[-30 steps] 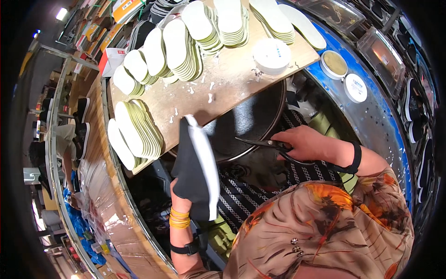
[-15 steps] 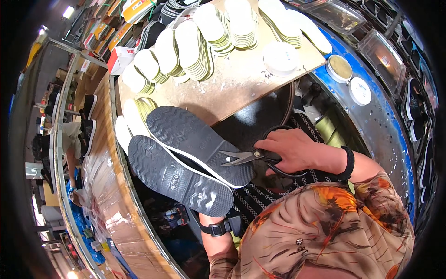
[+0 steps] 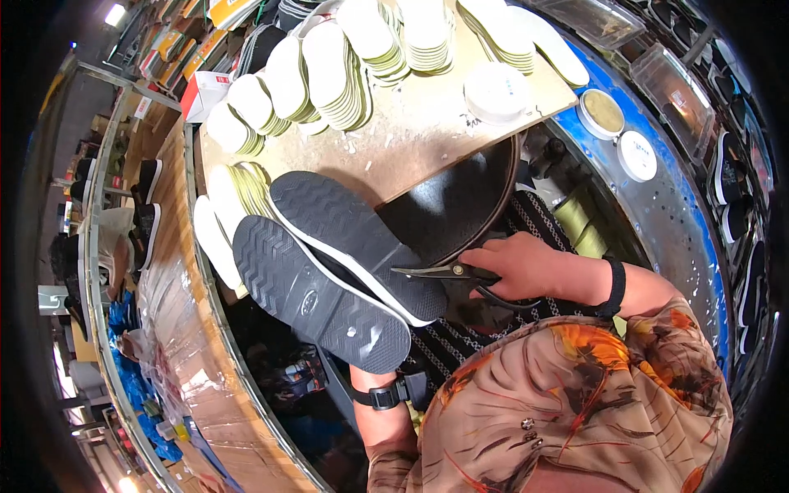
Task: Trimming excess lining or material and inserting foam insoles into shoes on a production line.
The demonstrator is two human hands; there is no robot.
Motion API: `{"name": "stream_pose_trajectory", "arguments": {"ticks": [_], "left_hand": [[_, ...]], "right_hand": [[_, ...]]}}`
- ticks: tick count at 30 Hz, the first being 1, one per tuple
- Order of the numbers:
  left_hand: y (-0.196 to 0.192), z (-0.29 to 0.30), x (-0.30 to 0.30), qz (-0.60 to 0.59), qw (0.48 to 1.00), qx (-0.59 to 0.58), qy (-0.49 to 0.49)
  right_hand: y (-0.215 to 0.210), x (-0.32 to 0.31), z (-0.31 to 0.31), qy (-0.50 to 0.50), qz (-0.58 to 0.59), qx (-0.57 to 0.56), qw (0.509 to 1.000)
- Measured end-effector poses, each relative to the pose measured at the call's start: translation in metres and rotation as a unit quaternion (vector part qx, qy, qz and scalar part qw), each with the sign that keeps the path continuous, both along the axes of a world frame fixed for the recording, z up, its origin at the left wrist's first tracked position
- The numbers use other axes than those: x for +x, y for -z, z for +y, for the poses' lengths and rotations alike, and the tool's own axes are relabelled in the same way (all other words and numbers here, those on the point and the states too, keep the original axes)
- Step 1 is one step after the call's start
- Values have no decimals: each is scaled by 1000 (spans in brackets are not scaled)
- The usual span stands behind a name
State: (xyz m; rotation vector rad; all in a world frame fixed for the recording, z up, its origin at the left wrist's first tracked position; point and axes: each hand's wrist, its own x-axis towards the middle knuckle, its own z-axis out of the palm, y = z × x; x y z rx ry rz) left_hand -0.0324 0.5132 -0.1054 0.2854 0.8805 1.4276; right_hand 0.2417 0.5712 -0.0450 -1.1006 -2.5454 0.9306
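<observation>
Two hands, right (image 3: 526, 267) gripping scissors (image 3: 448, 273), left hidden under soles (image 3: 329, 263)

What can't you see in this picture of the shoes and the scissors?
- Left hand: hidden behind the two black shoes in the head view; only its wrist shows.
- Scissors handles: covered by the right hand.
- Shoe tops: turned away; only the soles show.
- Far shelves: too small and bent by the lens.

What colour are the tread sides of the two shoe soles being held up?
Dark grey to black, with a thin white edge on the shoe soles, seen in the head view.
</observation>
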Motion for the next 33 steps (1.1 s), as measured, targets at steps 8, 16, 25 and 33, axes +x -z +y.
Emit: {"name": "stream_pose_trajectory", "arguments": {"ticks": [8, 16, 25, 33], "left_hand": [[10, 20, 5, -18, 999, -2, 51], [8, 29, 7, -12, 997, 1, 72], [-12, 23, 11, 58, 998, 2, 36], [-38, 65, 36, 784, 612, 49, 90]], "right_hand": [[-32, -11, 4, -59, 43, 113, 991], [-15, -12, 3, -93, -18, 119, 988], [-23, 74, -7, 243, 62, 3, 968], [9, 251, -65, 654, -157, 56, 737]]}}
